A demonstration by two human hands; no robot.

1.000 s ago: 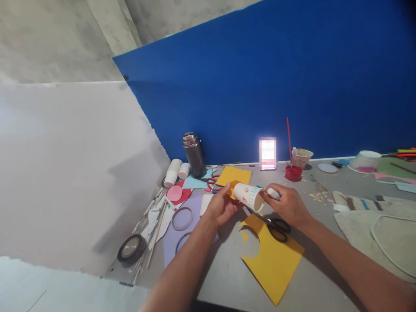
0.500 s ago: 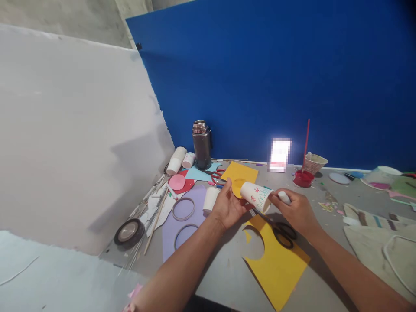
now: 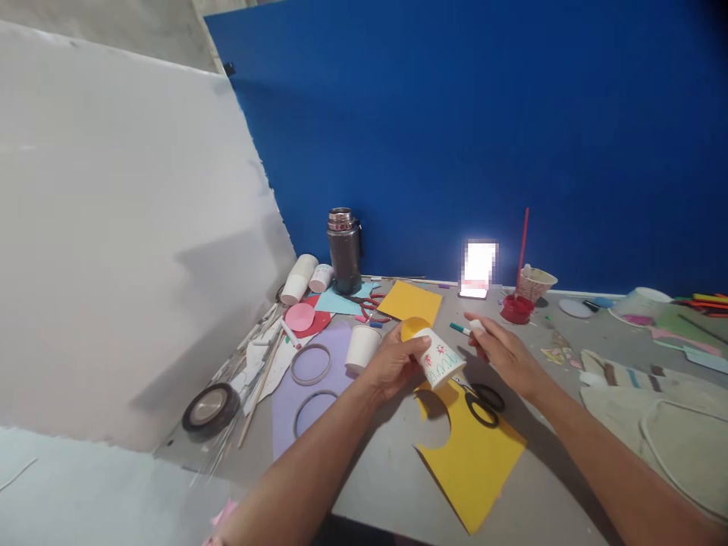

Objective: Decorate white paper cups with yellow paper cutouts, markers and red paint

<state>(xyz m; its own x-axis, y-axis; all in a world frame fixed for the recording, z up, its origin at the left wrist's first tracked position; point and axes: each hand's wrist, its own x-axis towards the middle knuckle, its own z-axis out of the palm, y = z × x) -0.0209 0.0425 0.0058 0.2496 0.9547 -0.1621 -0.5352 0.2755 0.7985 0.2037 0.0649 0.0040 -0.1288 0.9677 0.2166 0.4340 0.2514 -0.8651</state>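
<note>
Two hands: left hand (image 3: 392, 362) grips decorated paper cup (image 3: 437, 359) at its base; right hand (image 3: 500, 350) pinches teal marker (image 3: 465, 329)
Advice: steady cup against yellow sheet (image 3: 469, 455); draw slowly around the curved wall

Inventory, my desk: paper cups x4, i.e. 1 decorated (image 3: 440, 359), 1 plain (image 3: 361, 347), 2 lying at back (image 3: 300, 277) (image 3: 321, 277); scissors x2, blk (image 3: 481, 402) & red (image 3: 369, 305); yellow sheets x2 (image 3: 472, 462) (image 3: 410, 302); rings x2 (image 3: 310, 364) (image 3: 310, 402); flask x1 (image 3: 343, 250); tape roll x1 (image 3: 208, 409).
</note>
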